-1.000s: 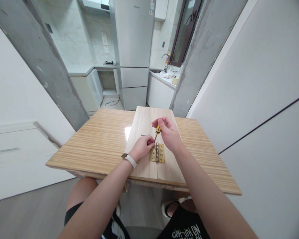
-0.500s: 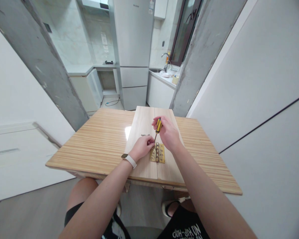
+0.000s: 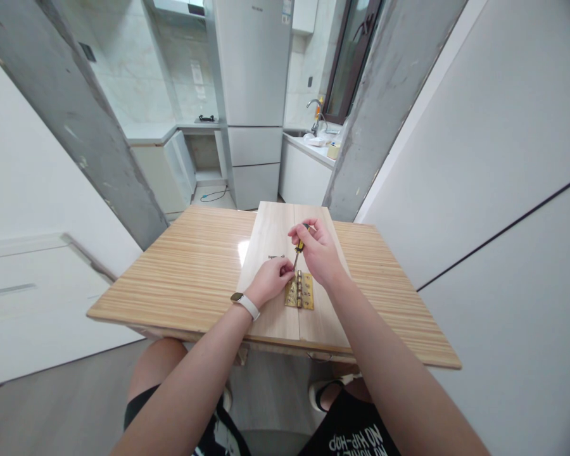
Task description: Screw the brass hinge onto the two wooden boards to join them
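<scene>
My right hand is closed around the yellow-and-black handle of a screwdriver, its shaft slanting down toward my left fingertips. Just left of the shaft tip, my left hand has thumb and fingers pinched together at the top left corner of a brass hinge. Whatever lies in that pinch is too small to make out. The hinge lies spread flat across the seam between two pale wooden boards. A few small dark screws rest on the left board, just beyond my left hand.
The boards lie on a wood-grained table with angled corners. My legs are under its near edge. Beyond the table stand a fridge and a counter with a sink and faucet. A white panel rises on the right.
My right fingers have shifted on the screwdriver handle, now covering more of it. My left hand and the hinge stay in nearly the same place.
</scene>
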`<state>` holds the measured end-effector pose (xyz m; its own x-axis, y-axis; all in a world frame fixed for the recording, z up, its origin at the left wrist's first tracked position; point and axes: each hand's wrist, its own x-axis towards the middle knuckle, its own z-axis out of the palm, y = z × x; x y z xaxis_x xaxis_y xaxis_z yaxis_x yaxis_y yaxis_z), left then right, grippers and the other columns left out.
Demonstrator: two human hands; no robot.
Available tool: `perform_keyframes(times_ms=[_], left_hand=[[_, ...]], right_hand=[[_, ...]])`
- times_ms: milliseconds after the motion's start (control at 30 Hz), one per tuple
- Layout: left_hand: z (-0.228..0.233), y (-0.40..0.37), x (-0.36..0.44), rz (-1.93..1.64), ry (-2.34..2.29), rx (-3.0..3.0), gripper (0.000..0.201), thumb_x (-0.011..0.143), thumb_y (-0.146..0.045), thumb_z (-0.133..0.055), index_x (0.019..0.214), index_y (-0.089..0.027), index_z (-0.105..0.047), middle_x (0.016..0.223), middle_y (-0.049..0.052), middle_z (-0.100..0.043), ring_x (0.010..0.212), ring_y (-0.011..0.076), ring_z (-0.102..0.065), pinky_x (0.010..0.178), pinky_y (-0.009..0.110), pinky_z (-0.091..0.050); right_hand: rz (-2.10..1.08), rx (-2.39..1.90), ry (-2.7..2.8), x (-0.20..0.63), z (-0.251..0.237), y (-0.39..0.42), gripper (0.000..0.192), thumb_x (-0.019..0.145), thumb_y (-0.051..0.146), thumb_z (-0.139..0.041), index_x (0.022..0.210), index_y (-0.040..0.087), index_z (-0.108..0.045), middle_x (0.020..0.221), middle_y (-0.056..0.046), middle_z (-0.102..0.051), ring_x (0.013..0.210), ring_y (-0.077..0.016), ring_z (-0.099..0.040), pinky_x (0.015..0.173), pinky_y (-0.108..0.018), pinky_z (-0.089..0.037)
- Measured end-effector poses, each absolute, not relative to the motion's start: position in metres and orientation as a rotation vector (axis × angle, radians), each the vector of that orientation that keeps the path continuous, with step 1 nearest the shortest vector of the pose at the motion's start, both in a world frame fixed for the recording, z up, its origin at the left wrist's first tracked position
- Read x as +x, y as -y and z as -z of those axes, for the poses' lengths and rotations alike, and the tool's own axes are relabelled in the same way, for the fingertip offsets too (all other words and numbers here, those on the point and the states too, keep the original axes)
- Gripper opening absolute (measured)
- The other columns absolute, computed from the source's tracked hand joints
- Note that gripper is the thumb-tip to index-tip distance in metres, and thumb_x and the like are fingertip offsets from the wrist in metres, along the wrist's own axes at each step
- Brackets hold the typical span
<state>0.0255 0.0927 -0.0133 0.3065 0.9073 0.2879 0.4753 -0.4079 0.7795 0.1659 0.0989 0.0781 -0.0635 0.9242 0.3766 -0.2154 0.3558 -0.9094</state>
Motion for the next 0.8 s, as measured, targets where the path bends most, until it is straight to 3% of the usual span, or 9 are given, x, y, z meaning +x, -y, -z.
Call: perform_keyframes(times_ms=[167, 267, 600, 800], left_hand=[[0.0118, -0.0926, 0.0256, -0.98, -1.223, 2.019, 0.008, 0.087, -0.013, -0.068, 0.081, -0.018, -0.066, 0.078, 0.0, -0.066, 0.073, 0.016, -0.057, 0.068, 0.028, -0.041], [0.0114, -0.0926, 0.0263, -0.975, -1.223, 2.016, 0.009, 0.087, -0.013, -0.068, 0.08, -0.018, -0.065, 0.077, 0.0, -0.065, 0.072, 0.0156, -0.056, 0.068, 0.028, -0.04], [0.0103, -0.0917, 0.0254, -0.976, -1.23, 2.021, 0.011, 0.088, -0.014, -0.068, 0.078, -0.018, -0.063, 0.073, -0.002, -0.062, 0.069, 0.0151, -0.054, 0.066, 0.028, -0.037], [0.0114, -0.0924, 0.0256, -0.974, -1.224, 2.02, 0.009, 0.087, -0.013, -0.068, 0.08, -0.018, -0.065, 0.076, -0.001, -0.063, 0.071, 0.015, -0.055, 0.067, 0.027, -0.038]], right_hand=[[-1.149, -0.67, 1.276, 0.1662, -0.0819, -0.0967, 0.033, 0.101, 0.056, -0.056, 0.101, 0.025, -0.067, 0.088, -0.004, -0.067, 0.076, -0.0184, -0.058, 0.076, -0.035, -0.051], [-1.196, -0.643, 1.253, 0.1657, -0.0831, -0.0963, 0.033, 0.101, 0.053, -0.056, 0.095, 0.023, -0.071, 0.087, -0.004, -0.066, 0.075, -0.018, -0.057, 0.073, -0.034, -0.048], [-1.169, -0.653, 1.21, 0.1647, -0.0747, -0.0991, 0.026, 0.09, 0.045, -0.079, 0.095, 0.025, -0.063, 0.095, -0.002, -0.074, 0.088, -0.0174, -0.067, 0.089, -0.034, -0.051], [-1.154, -0.664, 1.209, 0.1643, -0.0772, -0.0987, 0.025, 0.092, 0.046, -0.076, 0.099, 0.027, -0.06, 0.082, 0.003, -0.068, 0.074, -0.0149, -0.058, 0.074, -0.03, -0.046]])
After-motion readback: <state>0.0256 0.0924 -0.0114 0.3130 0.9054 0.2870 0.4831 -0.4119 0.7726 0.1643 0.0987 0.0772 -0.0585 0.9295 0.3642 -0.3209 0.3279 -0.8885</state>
